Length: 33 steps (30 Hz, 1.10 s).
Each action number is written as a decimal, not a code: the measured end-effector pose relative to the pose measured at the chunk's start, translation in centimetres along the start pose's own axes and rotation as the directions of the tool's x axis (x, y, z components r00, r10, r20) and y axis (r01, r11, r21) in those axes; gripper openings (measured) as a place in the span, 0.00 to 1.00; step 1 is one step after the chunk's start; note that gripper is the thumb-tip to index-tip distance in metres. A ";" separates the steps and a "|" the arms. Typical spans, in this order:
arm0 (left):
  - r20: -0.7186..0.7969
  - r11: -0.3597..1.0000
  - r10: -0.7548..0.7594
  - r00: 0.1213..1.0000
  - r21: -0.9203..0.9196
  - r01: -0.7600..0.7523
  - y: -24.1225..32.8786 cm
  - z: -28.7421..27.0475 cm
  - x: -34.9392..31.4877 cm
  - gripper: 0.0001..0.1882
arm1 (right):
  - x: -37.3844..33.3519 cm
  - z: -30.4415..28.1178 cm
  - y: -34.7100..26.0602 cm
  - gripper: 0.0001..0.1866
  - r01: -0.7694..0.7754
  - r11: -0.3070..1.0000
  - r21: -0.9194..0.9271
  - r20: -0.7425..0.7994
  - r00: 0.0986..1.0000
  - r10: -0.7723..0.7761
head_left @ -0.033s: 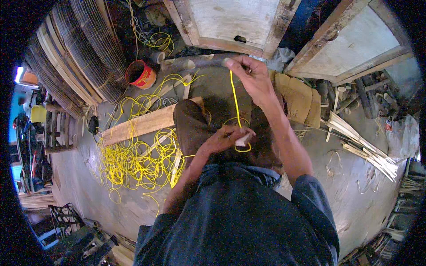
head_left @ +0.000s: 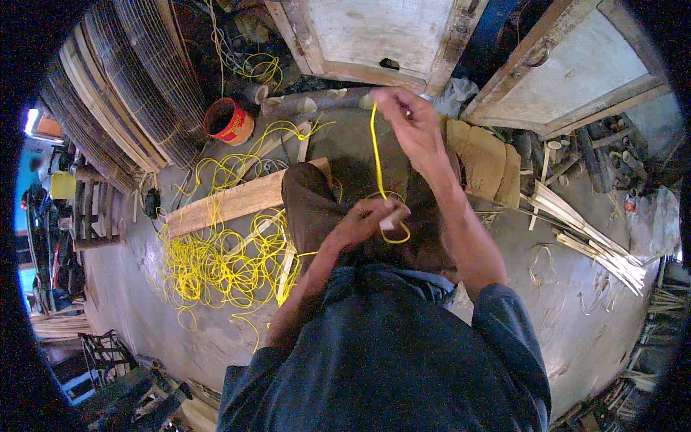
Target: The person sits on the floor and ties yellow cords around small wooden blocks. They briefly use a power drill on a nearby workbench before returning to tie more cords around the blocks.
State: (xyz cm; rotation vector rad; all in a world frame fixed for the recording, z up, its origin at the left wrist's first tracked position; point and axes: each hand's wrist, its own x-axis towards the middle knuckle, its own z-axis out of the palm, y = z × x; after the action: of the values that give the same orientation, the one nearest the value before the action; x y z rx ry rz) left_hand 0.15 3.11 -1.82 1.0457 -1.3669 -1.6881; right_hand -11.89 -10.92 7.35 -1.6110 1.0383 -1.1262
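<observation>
While the right hand [head_left: 412,128] at upper centre pinches a yellow cord [head_left: 375,147], the left hand [head_left: 361,219], mid-frame, grasping a small pale piece [head_left: 389,221] beside the cord's loop, a yellow tangle [head_left: 188,282] at left.

Rm dim from where I stand; brightest: blown-out opening [head_left: 32,121] at 9–10 o'clk. Floor [head_left: 576,342] sheen approx 4 & 9 o'clk. Trousers [head_left: 306,198] in shadow, ctr. R hand [head_left: 414,129], 1 o'clk, motion-blurred. Grainy darks; fisheye bends straight edges, blk round rim.
</observation>
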 end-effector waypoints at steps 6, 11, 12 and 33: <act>-0.548 0.882 -0.136 0.825 -0.447 -0.151 2.0 -3.1 2.6 0.22 | -9.7 0.8 5.3 0.16 -0.338 0.902 0.270 -0.020 0.934 0.356; -0.620 0.902 -0.052 0.783 -0.366 -0.230 1.1 -3.1 2.8 0.23 | -13.0 3.2 5.0 0.11 -0.464 0.817 0.344 0.119 0.884 0.452; -0.668 0.910 -0.063 0.741 -0.343 -0.232 0.8 -3.0 2.6 0.23 | -13.0 3.3 5.9 0.10 -0.495 0.734 0.465 0.126 0.858 0.499; -0.750 0.987 0.039 0.660 -0.076 -0.144 2.1 -3.3 2.7 0.22 | -10.1 -3.3 5.3 0.13 -0.760 0.314 0.570 0.518 0.628 0.580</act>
State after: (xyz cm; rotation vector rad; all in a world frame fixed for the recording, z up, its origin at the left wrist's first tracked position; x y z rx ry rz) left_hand 2.14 -1.04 -0.55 1.3584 -0.7262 -1.0303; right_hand -18.19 -3.32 0.73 -0.4503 0.7817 -0.5905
